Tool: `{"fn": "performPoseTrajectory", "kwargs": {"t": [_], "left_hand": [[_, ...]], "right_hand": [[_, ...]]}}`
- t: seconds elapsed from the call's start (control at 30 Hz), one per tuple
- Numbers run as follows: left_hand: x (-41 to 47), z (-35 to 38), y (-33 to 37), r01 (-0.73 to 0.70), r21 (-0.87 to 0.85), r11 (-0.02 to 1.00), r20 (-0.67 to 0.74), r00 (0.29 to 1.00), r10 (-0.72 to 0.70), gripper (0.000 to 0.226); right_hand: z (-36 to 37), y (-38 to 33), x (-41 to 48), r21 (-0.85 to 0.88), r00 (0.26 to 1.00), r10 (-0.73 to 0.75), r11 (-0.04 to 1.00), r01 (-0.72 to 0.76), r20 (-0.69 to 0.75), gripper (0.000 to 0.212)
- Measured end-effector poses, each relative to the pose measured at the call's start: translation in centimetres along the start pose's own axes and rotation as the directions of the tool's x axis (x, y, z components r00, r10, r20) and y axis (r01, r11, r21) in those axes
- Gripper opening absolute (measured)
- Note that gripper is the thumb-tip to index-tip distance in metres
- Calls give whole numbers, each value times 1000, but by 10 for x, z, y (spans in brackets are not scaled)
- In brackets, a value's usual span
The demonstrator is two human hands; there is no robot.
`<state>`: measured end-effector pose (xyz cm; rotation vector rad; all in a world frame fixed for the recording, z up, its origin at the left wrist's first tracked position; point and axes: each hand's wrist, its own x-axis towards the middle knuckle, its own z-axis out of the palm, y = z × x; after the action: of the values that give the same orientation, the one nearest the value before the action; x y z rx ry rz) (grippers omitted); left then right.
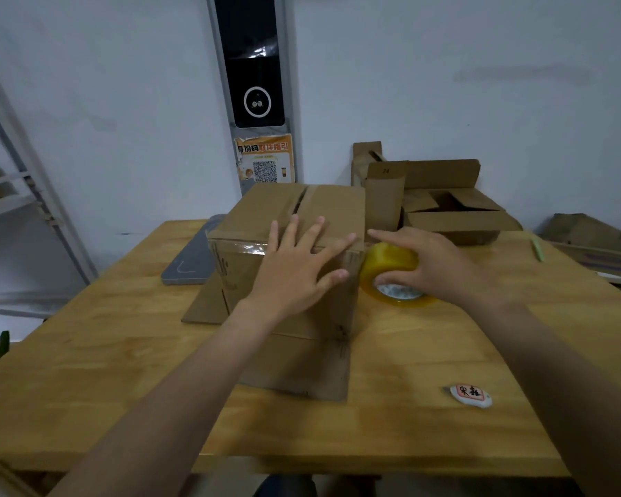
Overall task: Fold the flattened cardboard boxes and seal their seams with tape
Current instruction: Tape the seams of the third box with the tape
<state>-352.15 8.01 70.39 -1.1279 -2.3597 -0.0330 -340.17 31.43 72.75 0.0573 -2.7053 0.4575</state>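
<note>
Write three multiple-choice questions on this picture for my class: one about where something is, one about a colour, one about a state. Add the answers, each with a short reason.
1. Where is the tape roll relative to the closed box?
A. On top of it
B. At its right side
C. Behind it

2. What colour is the tape roll?
A. Blue
B. Black
C. Yellow

3. How is the left hand?
A. Flat on the box, fingers spread
B. Clenched in a fist
C. Holding a knife

Answers:
1 B: the right hand holds the roll beside the box's near right corner.
2 C: the roll is a see-through yellow.
3 A: its palm and straight, spread fingers lie over the box's near top edge.
</note>
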Motion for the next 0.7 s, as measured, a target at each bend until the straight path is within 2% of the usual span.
{"fn": "performPoseTrajectory", "kwargs": {"t": [0.1, 0.2, 0.33, 0.57, 0.7], "left_hand": [[1, -1, 1, 5, 5, 1000, -15, 1000, -5, 61], [6, 1, 12, -59, -40, 997, -74, 996, 56, 59], [9, 7, 30, -112, -33, 993, -123, 987, 108, 65], [9, 9, 31, -68, 47, 997, -60, 996, 71, 60], [8, 9, 30, -46, -23, 999, -136, 990, 43, 59]], "right_hand": [[0, 13, -12, 119, 995, -6, 993, 18, -104, 64], [4, 20, -19, 113, 991, -34, 992, 49, -126, 51], [4, 23, -20, 74, 986, -61, 995, 73, -154, 47], [-5, 8, -6, -61, 997, -57, 997, 54, -50, 51], [-4, 3, 0, -115, 999, -51, 992, 51, 6, 71]]}}
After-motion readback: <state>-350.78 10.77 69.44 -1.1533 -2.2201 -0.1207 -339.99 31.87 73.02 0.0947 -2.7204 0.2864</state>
